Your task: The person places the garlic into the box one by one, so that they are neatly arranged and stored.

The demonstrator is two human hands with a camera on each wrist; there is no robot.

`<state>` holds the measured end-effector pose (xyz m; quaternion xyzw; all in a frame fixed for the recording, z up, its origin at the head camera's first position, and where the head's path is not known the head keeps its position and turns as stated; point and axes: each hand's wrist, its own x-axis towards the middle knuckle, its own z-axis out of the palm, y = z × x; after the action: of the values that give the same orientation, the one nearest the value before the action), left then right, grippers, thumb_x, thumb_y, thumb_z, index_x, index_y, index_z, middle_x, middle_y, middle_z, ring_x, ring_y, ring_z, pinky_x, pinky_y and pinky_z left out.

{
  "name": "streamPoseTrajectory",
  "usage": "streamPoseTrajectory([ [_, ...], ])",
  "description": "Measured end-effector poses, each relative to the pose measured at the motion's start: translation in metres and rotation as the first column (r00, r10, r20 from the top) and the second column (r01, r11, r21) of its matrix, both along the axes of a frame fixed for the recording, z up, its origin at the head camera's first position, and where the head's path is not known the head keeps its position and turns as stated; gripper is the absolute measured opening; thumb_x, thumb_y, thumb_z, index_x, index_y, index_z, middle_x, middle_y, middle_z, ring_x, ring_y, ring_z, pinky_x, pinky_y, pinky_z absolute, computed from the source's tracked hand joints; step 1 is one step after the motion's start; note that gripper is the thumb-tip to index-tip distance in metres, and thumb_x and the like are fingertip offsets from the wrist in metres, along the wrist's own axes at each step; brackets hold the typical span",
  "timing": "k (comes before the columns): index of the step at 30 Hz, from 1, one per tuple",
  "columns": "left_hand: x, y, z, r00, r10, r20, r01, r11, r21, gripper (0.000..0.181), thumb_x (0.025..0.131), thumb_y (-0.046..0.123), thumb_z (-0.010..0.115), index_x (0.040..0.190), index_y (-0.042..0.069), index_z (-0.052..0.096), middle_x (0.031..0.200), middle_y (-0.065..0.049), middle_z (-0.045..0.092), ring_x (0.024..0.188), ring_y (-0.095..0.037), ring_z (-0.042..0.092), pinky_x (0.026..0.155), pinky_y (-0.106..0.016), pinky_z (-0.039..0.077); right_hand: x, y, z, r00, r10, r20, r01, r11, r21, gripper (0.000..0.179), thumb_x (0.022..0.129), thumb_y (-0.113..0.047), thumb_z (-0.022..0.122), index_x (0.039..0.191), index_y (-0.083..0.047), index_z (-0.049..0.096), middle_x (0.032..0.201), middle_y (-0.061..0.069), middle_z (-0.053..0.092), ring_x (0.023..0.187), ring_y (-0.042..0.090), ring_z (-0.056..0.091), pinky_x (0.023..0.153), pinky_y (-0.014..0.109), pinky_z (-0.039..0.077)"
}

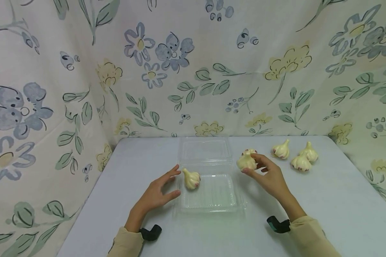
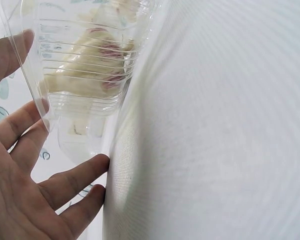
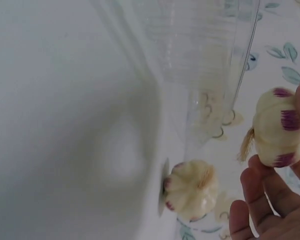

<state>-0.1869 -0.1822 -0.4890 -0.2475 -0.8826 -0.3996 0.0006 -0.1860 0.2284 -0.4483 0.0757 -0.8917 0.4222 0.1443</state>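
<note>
A clear plastic clamshell box [image 1: 209, 208] lies with its lid [image 1: 206, 150] folded back on the white table. One garlic bulb [image 1: 191, 179] sits at the left in the base, its stem pointing up and left; ribbed plastic covers it in the left wrist view. My left hand [image 1: 157, 192] rests beside the box's left wall, fingers spread, the fingertips [image 2: 27, 40] at the plastic. Above the table, right of the box, my right hand [image 1: 271, 176] pinches another garlic bulb [image 3: 277, 127] between thumb and fingers. Partly hidden behind it stands a further garlic bulb [image 3: 192, 190].
Three garlic bulbs stand at the table's back right: one bulb [image 1: 281, 150] apart, and a close pair with a front bulb [image 1: 300, 162] and a rear bulb [image 1: 310, 152]. A flower-patterned cloth [image 1: 193, 117] hangs behind the table [image 1: 308, 210] and along its sides.
</note>
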Motion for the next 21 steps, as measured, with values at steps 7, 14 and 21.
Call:
streamPoseTrajectory([
  [7, 0.000, 0.000, 0.000, 1.000, 0.000, -0.005, 0.000, 1.000, -0.005, 0.066, 0.092, 0.038, 0.074, 0.152, 0.031, 0.047, 0.166, 0.014, 0.031, 0.134, -0.029, 0.060, 0.115, -0.063, 0.037, -0.001, -0.017, 0.003, 0.999, 0.037, 0.001, -0.037, 0.999, -0.017, 0.058, 0.085, -0.032, 0.084, 0.136, -0.012, 0.062, 0.117, 0.006, 0.072, 0.096, 0.015, 0.060, 0.083, 0.041, 0.050],
  [14, 0.000, -0.001, 0.000, 1.000, -0.007, -0.006, 0.007, 1.000, -0.001, 0.067, 0.092, 0.045, 0.073, 0.152, 0.030, 0.047, 0.166, 0.015, 0.031, 0.134, -0.029, 0.059, 0.115, -0.064, 0.037, -0.001, -0.033, 0.006, 0.995, 0.095, -0.004, -0.095, 0.994, -0.048, 0.057, 0.083, -0.030, 0.085, 0.134, -0.014, 0.064, 0.116, 0.004, 0.071, 0.097, 0.017, 0.060, 0.084, 0.043, 0.050],
  [21, 0.001, -0.001, -0.001, 1.000, -0.005, -0.002, 0.005, 1.000, 0.004, 0.066, 0.092, 0.042, 0.073, 0.152, 0.030, 0.047, 0.166, 0.015, 0.031, 0.135, -0.029, 0.059, 0.116, -0.063, 0.037, 0.001, -0.051, 0.004, 0.987, 0.158, 0.034, -0.156, 0.986, -0.053, 0.059, 0.081, -0.036, 0.086, 0.134, -0.020, 0.065, 0.115, 0.000, 0.070, 0.101, 0.018, 0.059, 0.087, 0.047, 0.048],
])
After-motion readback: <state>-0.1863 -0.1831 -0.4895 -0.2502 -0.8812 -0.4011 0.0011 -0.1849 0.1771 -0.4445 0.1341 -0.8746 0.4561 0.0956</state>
